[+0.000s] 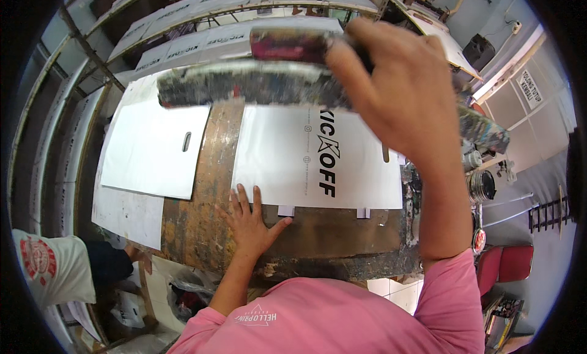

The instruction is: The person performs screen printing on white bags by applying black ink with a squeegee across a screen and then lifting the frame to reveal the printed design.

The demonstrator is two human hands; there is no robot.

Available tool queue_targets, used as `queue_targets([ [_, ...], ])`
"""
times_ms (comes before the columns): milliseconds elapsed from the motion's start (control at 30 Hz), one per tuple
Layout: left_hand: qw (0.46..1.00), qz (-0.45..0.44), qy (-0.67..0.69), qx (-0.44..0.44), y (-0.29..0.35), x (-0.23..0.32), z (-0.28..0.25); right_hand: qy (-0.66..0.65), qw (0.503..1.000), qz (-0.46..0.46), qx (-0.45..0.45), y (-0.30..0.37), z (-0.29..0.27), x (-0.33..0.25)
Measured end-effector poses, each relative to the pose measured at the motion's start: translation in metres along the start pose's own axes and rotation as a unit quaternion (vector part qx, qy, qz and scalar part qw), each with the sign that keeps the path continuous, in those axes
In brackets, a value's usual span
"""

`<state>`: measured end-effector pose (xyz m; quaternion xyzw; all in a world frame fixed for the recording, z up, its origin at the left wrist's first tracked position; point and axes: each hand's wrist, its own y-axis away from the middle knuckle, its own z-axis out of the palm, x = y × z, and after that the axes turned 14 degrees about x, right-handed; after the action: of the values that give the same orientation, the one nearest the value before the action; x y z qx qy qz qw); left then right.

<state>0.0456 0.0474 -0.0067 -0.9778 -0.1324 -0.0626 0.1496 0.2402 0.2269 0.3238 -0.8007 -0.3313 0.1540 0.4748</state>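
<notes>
Above the table a blurred, ink-stained screen-printing frame [257, 88] is raised. My right hand [391, 78] is closed round what looks like a squeegee [287, 45] with a magenta-stained side. Whether its hidden fingers also grip the frame, I cannot tell. Under the frame a flat white bag [275, 158] with a cut-out handle carries black printed lettering; the frame hides its far edge. My left hand [249, 222] lies with spread fingers on the table, its fingertips at the bag's near left corner. Two small pale tabs [285, 211] stick out along the bag's near edge.
More white bags [153, 152] lie on the left of the stained wooden table [202, 225]. Shelves with printed bags [208, 45] stand behind and to the left. Cans [480, 186] and a red chair [513, 262] are at the right. Another person [61, 265] is at the lower left.
</notes>
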Motion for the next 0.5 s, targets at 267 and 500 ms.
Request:
queue_targets([
  [267,0.998,-0.013,-0.005,-0.055,-0.005,0.007,-0.012,-0.005,0.998,0.064,-0.027,-0.049,-0.007,-0.005],
  [500,0.997,-0.025,0.010,-0.075,-0.002,0.008,-0.014,0.023,0.994,0.083,-0.069,-0.056,-0.010,-0.013],
])
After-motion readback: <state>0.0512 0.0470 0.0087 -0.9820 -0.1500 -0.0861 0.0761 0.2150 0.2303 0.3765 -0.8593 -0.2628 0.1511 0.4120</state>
